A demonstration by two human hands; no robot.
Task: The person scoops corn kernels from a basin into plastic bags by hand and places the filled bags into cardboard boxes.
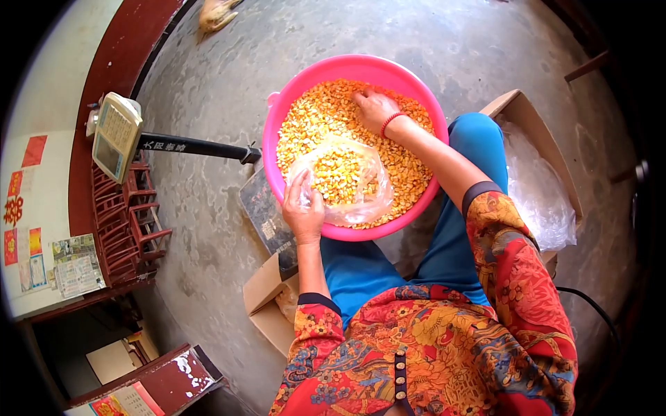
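A large pink basin [275, 132] holds loose yellow-orange corn kernels [312, 109]. Resting on the corn near the basin's near side is a clear plastic bag [378, 191] with kernels inside, its mouth open. My left hand [304, 210] has its fingers and thumb closed on the left edge of this bag. At the far side of the basin, my right hand [377, 109], with a red bead bracelet at the wrist, reaches into the kernels. Its fingertips are partly buried, so what they hold is hidden.
A platform scale [263, 208] stands under the basin's left side, its display [116, 139] on a black pole. Cardboard boxes flank my legs, the right one with clear plastic bags [531, 187]. Wooden stools [128, 222] stand left. An animal [216, 15] lies at the top.
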